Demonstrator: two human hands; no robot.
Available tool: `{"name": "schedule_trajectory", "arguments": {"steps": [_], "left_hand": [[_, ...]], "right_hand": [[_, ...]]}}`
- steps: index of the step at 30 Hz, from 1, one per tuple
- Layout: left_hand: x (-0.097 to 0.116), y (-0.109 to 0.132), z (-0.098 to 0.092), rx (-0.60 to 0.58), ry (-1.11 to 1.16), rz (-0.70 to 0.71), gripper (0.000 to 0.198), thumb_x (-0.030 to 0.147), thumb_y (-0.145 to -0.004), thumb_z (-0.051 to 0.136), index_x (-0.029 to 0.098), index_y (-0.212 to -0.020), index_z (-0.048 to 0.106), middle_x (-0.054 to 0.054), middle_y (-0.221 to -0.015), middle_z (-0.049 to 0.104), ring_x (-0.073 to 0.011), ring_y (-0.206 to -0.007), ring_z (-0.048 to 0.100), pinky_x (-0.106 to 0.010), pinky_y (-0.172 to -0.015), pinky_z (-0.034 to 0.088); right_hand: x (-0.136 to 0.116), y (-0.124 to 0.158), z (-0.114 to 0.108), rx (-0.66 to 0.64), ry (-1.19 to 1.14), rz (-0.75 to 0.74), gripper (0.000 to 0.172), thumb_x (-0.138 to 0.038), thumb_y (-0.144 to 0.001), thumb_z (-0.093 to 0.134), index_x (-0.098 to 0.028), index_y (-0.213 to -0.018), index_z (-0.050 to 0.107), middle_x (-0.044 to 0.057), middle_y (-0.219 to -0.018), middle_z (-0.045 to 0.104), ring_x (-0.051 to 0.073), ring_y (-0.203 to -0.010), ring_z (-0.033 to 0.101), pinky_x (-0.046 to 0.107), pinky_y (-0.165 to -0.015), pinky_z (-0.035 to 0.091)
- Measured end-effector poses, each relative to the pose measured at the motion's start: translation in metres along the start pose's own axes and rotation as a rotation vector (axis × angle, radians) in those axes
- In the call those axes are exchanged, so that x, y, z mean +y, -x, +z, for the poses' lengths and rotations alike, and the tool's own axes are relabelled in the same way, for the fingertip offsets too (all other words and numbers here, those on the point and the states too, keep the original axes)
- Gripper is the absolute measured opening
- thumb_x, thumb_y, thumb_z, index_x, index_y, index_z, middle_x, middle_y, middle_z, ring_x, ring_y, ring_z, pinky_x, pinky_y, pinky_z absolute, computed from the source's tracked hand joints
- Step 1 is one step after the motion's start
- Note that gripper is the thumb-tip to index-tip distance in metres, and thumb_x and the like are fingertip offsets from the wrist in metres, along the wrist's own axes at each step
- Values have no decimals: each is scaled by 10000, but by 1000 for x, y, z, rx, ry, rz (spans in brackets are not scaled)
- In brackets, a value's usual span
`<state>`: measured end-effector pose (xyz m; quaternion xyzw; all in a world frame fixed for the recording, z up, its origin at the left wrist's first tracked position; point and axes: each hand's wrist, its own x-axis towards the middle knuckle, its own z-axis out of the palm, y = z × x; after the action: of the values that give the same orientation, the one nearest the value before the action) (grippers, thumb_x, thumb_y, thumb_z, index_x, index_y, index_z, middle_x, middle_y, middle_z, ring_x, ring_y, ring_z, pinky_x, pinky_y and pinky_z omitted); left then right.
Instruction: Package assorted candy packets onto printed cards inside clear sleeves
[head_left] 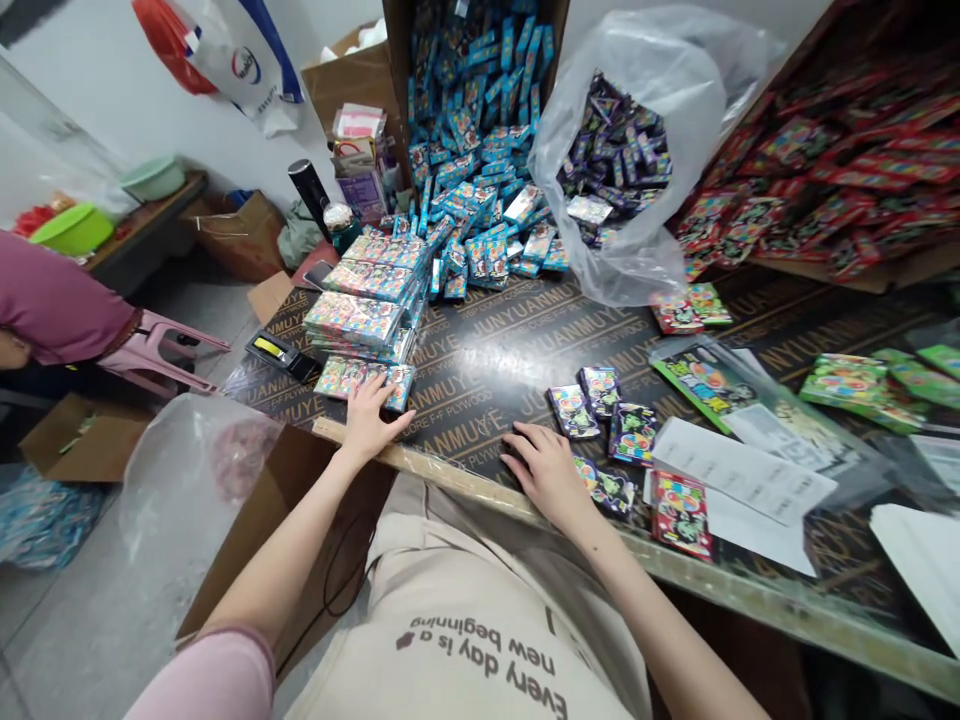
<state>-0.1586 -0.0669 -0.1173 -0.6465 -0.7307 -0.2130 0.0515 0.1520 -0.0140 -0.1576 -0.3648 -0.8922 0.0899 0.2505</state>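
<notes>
At the near end of the stack (356, 315), the left hand (367, 415) lies palm down, fingers stretched forward onto a row of boxes (334, 377), thumb spread wide to the right; it is flattened out, clasping nothing. Right of the stack and well apart from it, the right hand (551, 470) is palm down over the surface (487, 355), fingers loosely bent and parted, nothing visible in its grasp. Dark boxes (573, 411) lie just beside it, farther right of the stack; blue boxes (461, 205) heap up behind the stack.
</notes>
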Motion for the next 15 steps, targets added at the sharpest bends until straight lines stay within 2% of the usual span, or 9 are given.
{"name": "schedule_trajectory", "arguments": {"steps": [3, 7, 9, 12, 15], "left_hand": [[10, -9, 10, 19, -65, -111, 500, 363, -818, 627, 165, -1271, 553, -176, -1408, 518, -339, -1345, 431, -573, -1143, 243], [11, -15, 17, -26, -123, -117, 535, 217, -837, 534, 121, -1359, 467, -205, -1483, 417, -356, -1408, 337, -593, -1141, 228], [7, -12, 15, -19, -112, -107, 565, 244, -859, 522, 107, -1398, 423, -224, -1514, 358, -356, -1427, 302, -601, -1139, 228], [-1, 2, 9, 62, -96, -80, 611, 381, -884, 542, 134, -1425, 402, -220, -1554, 279, -355, -1448, 254, -600, -1145, 216], [-6, 24, 10, 162, -77, -68, 549, 435, -891, 536, 147, -1356, 492, -217, -1511, 367, -352, -1421, 317, -590, -1138, 248]], "right_hand": [[0, 0, 0, 3, 5, 12, 279, -308, -960, 443, -159, -1061, 656, 146, -1183, 638, 266, -1087, 552, 416, -902, 430], [0, 0, 2, 1, -10, 17, 292, -305, -962, 423, -161, -1057, 659, 151, -1183, 638, 267, -1086, 555, 424, -897, 432], [0, 0, 2, 4, -17, 18, 298, -309, -963, 419, -164, -1056, 662, 150, -1179, 641, 266, -1084, 556, 425, -890, 436], [1, -1, 2, 20, -10, 3, 307, -338, -963, 428, -161, -1047, 664, 145, -1167, 646, 262, -1068, 561, 413, -882, 441], [2, -1, 3, 41, 20, -22, 335, -375, -968, 423, -154, -1035, 666, 146, -1148, 650, 259, -1052, 566, 396, -872, 444]]}}
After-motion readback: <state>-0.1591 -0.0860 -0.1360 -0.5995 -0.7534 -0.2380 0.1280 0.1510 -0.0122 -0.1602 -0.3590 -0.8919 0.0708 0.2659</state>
